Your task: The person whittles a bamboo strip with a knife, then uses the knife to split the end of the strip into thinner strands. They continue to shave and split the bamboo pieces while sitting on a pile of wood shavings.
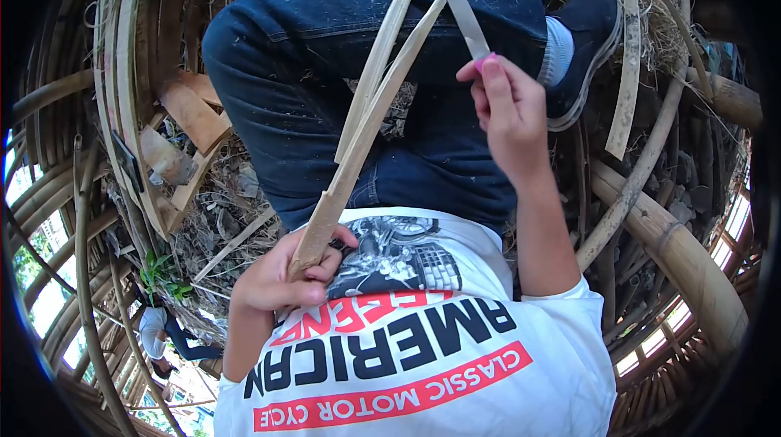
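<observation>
My left hand (297, 270) is closed around the lower end of a pale split bamboo strip (346, 172), in front of the white shirt. From there the strip slants up across the jeans, and its upper part divides into two long pieces that run past the top edge. My right hand (512, 107) grips a knife by its pink handle (483, 60). The knife's blade (462, 12) points up and to the left, its tip between the two pieces near the top. Whether the blade touches the bamboo I cannot tell.
Long bamboo strips (130, 111) and wood pieces (194, 115) lie at the left. A loose strip (629, 63) is beside the shoe (587, 50). Thick bamboo poles (675, 250) cross the right side. Another person (154, 333) is at the lower left, beyond the bamboo framework.
</observation>
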Action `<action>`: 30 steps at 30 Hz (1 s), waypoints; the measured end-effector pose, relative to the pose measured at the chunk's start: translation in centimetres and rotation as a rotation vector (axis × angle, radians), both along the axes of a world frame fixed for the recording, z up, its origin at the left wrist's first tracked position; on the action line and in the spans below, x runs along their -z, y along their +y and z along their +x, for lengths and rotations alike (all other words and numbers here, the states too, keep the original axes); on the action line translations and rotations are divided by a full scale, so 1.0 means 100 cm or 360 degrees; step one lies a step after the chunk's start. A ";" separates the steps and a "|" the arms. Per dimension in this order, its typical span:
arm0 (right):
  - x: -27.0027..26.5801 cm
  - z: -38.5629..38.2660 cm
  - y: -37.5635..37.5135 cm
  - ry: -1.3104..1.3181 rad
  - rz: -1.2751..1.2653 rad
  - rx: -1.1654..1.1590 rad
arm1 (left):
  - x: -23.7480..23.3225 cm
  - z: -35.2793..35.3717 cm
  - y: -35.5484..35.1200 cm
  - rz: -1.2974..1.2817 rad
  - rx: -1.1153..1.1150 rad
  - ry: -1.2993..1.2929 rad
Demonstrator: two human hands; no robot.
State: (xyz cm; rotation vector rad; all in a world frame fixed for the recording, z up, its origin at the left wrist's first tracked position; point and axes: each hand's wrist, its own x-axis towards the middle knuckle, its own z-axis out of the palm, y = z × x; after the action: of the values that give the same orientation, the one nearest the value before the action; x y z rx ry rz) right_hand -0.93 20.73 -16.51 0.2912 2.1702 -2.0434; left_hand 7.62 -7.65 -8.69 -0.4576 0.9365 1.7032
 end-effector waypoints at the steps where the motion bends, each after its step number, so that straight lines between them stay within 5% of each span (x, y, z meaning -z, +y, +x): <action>1: 0.000 -0.007 0.005 -0.0062 0.0013 -0.0012 | 0.002 0.002 -0.001 0.0034 -0.0022 0.0012; 12: -0.011 -0.042 0.015 -0.0228 0.0192 -0.0227 | -0.016 0.008 0.023 -0.0894 0.0551 0.0576; 30: -0.020 -0.039 0.014 -0.0472 0.0064 -0.0500 | -0.011 0.009 0.022 -0.0960 0.0657 0.0679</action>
State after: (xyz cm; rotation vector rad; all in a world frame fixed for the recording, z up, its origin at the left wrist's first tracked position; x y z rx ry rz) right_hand -4.82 22.15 -14.53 0.2240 1.9384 -1.6723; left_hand 8.49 -5.43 -7.56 -0.2582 1.7414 1.1365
